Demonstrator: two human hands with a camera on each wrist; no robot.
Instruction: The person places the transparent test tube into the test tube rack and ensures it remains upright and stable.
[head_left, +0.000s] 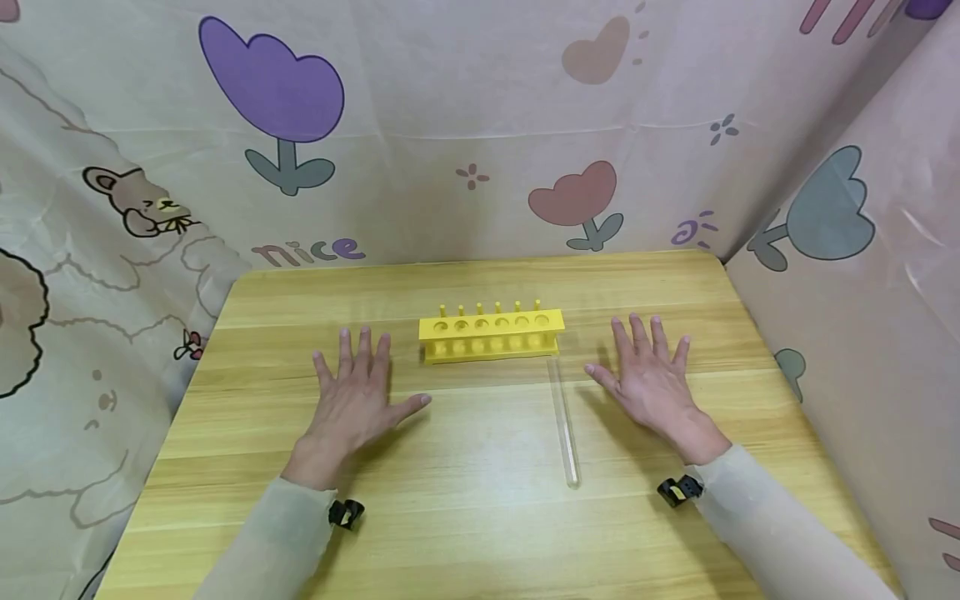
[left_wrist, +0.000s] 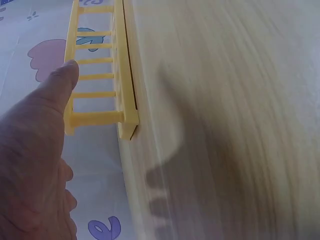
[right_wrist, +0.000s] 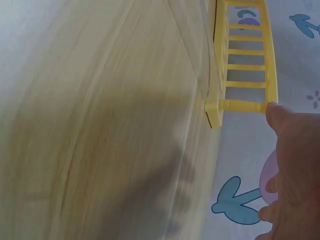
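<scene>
A yellow test tube rack [head_left: 491,326] stands toward the back of the wooden table, with a row of round holes and several short pegs behind them. In front of its right end lies a clear glass test tube [head_left: 564,425], pointing toward the person. My left hand [head_left: 352,404] is spread palm down to the left of the rack, apart from it. On the other side, my right hand [head_left: 651,383] is spread out too, nearest to the tube. Both hands hold nothing. The left wrist view shows the rack [left_wrist: 127,75] beyond the thumb; the right wrist view shows its other end [right_wrist: 214,112].
The wooden table [head_left: 465,533] reaches back to a printed curtain [head_left: 420,167] that hangs behind it and along both sides. Small black devices sit at the left cuff [head_left: 347,514] and the right cuff [head_left: 680,491].
</scene>
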